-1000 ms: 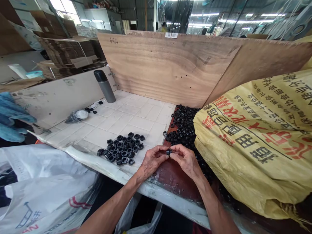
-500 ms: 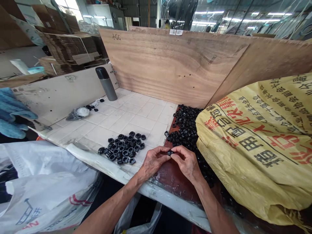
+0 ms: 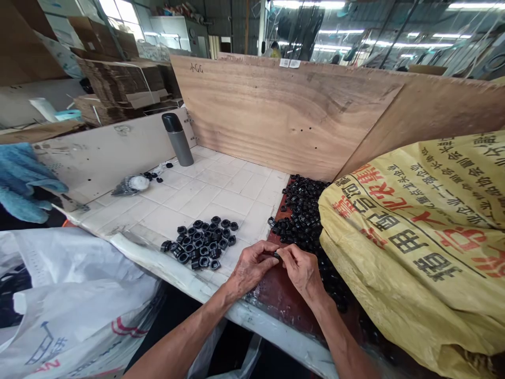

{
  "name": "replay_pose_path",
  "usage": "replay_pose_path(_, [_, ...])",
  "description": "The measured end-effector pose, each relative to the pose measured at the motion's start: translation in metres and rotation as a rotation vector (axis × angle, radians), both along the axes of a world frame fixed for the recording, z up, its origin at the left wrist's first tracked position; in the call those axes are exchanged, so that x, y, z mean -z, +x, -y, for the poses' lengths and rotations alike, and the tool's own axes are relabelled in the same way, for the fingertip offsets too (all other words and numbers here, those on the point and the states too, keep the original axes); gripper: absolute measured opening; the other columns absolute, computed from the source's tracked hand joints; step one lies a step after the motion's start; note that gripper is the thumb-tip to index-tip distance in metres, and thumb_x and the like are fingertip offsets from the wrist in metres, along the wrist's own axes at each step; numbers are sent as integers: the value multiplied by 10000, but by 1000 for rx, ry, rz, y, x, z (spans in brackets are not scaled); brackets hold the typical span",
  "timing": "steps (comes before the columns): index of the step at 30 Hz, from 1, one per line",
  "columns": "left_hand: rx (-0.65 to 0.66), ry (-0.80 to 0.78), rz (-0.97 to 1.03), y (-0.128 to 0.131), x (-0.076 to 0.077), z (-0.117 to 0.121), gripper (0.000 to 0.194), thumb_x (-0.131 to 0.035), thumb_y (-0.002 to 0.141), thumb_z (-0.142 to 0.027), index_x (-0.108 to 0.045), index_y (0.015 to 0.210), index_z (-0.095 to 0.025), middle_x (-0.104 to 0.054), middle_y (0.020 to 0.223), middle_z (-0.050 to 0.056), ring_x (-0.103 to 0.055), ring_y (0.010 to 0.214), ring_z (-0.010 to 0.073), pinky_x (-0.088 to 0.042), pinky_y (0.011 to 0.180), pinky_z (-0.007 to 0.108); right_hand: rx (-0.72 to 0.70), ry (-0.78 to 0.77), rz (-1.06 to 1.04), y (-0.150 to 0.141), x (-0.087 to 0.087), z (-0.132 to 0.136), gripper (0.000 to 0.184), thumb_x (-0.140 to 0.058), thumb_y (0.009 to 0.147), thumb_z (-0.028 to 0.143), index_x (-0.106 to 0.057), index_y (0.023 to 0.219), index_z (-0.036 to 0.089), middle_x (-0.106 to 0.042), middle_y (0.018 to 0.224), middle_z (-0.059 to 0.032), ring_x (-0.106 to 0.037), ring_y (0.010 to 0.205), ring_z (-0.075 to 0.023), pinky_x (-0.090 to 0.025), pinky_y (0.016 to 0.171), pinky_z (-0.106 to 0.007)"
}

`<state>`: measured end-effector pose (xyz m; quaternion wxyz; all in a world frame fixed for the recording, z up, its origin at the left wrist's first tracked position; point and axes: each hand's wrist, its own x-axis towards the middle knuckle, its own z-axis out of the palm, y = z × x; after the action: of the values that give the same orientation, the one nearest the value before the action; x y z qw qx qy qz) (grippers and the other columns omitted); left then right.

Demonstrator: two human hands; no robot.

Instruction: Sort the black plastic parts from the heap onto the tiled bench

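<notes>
Since the earlier view, the two hands have closed in on each other, and the fingers now cover more of the part between them. The whole scene also sits a little lower in the head camera's view.

The left hand (image 3: 250,267) and the right hand (image 3: 303,272) are curled inward, neither spread, with their fingertips pressed together. Between them they pinch a small black ring-shaped plastic part (image 3: 276,255), which stays just above the bench, mostly hidden by the fingers, so its exact shape cannot be told. Pinching it from both sides gives a piece this small a steady hold.

Just beyond and left of the left hand, a loose cluster of black ring-shaped parts (image 3: 201,245) lies on a white tiled bench top (image 3: 232,202), spread one layer deep with each piece in view. Ahead of and right of the right hand, a much deeper heap of black ring-shaped parts (image 3: 303,221) rests on a dark red-brown board (image 3: 280,300), close within reach.

Further right of that hand, a bulging yellow woven sack with red and black print (image 3: 398,252) slumps against the heap and hems it in. Straight ahead, past both hands, a tall plywood panel (image 3: 284,116) stands as a back wall, stopping pieces from rolling away.
</notes>
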<state>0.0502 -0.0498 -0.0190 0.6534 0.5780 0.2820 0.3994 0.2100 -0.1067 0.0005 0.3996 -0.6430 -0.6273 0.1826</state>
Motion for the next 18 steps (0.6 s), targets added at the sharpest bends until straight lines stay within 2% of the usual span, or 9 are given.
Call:
replay_pose_path(2, [-11, -44, 23, 0, 1, -1, 289, -784, 774, -325, -719, 1008, -168, -729, 1007, 75, -687, 931, 213, -540, 885, 338, -10, 15, 27, 0, -1, 1, 407, -446, 1011, 426, -626, 718, 207, -633, 633, -23, -582, 570, -154, -437, 613, -260])
replay_pose_path(5, [-42, -137, 66, 1, 0, -1, 335, -811, 740, -345, -707, 1008, -172, -736, 943, 53, -690, 845, 187, -545, 833, 317, -57, 37, 8, 1, -7, 3, 398, -433, 1012, 418, -646, 751, 205, -633, 671, -26, -588, 624, -163, -436, 635, -263])
replay_pose_path(9, [-58, -178, 75, 1, -2, -2, 348, -829, 718, -347, -702, 989, -170, -732, 890, 40, -678, 785, 164, -538, 785, 291, -50, 51, -29, 1, -14, 5, 456, -469, 987, 430, -592, 608, 211, -523, 573, -2, -498, 557, -150, -402, 586, -271])
replay_pose_path(13, [-64, -188, 75, 1, -4, -2, 368, -832, 710, -366, -696, 990, -170, -734, 891, 44, -678, 775, 168, -538, 771, 294, -1, 13, -114, -1, -15, 5, 255, -576, 922, 434, -688, 886, 208, -545, 627, 19, -491, 559, -143, -418, 567, -256])
replay_pose_path(16, [-58, -188, 74, 0, -2, -2, 371, -830, 713, -369, -693, 994, -168, -737, 897, 44, -681, 772, 168, -538, 771, 296, -19, -4, -76, -3, -14, 4, 334, -585, 913, 440, -639, 679, 208, -485, 557, 25, -453, 537, -136, -401, 551, -255])
replay_pose_path(18, [-60, -179, 66, 0, -1, -2, 371, -829, 715, -367, -692, 995, -165, -737, 890, 43, -681, 761, 167, -539, 768, 297, -8, 3, -75, -4, -15, 4, 324, -603, 903, 443, -635, 684, 205, -498, 574, 24, -453, 541, -133, -401, 548, -252])
